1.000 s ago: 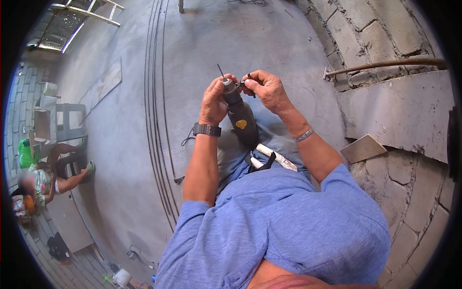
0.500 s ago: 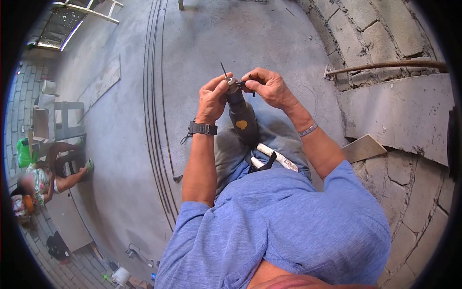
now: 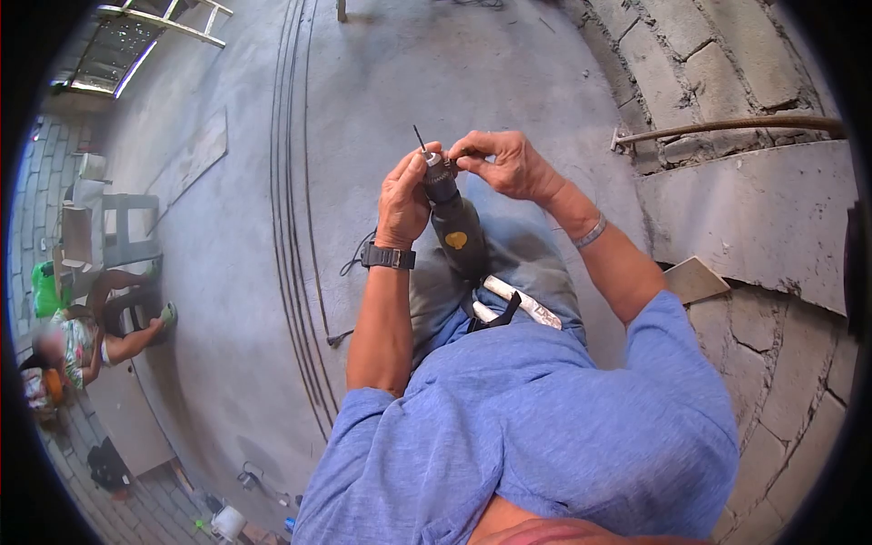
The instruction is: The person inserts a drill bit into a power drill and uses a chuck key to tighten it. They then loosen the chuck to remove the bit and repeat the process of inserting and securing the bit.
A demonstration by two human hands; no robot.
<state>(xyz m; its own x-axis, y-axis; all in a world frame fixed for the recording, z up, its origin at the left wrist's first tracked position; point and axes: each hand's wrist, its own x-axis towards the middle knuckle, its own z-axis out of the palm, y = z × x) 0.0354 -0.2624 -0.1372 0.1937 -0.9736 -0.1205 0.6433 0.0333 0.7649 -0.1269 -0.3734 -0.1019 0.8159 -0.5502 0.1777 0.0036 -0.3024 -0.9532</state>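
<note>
Left hand, a black watch at its wrist, closes its thumb and fingers around the chuck of a dark drill, which stands tilted between the knees with a thin bit pointing up and away. Right hand pinches a small dark piece at the chuck's right side, mostly hidden by the fingers. Around them, from far left: a seated person near a green bag and a grey stool, long thin rods along the floor, white rolls at the lap, then a square tile by the block wall.
</note>
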